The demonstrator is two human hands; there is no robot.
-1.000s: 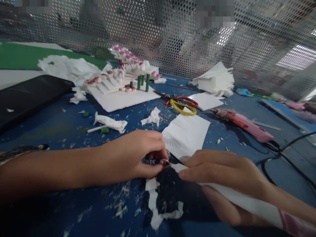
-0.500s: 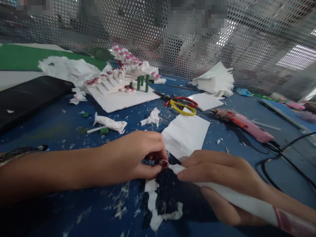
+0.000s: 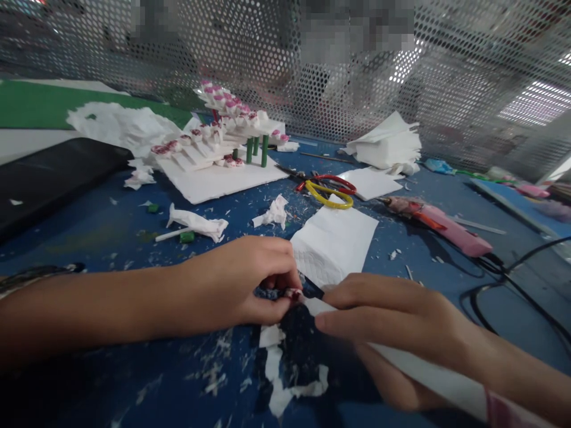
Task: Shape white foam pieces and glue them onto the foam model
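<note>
Low in the middle, the thumb and fingers of my left hand point(image 3: 250, 279) pinch a small dark-red-and-white piece point(image 3: 295, 294); something bluish and textured shows behind it. From that piece a long white strip point(image 3: 435, 371), which looks like soft paper, runs under my right hand point(image 3: 397, 321) to the lower right corner, where a dark pink band marks it. My right fingers and thumb close on this strip near the pinched piece. Just beyond both hands lies a white paper sheet point(image 3: 336, 241). Torn white scraps point(image 3: 276, 380) are on the blue table below.
Scissors point(image 3: 330, 190) with red and yellow handles lie ahead. A pink hot glue gun point(image 3: 446, 226) with a black cable rests at right. Behind stands a white model point(image 3: 196, 187) with pink-topped pieces and green posts. A black slab point(image 3: 57, 172) lies left; perforated metal point(image 3: 267, 59) rises behind.
My right hand has shifted slightly, and the white strip's loose end hangs a little lower at right. The left hand keeps its pinch, with the red-and-white piece slightly turned.
</note>
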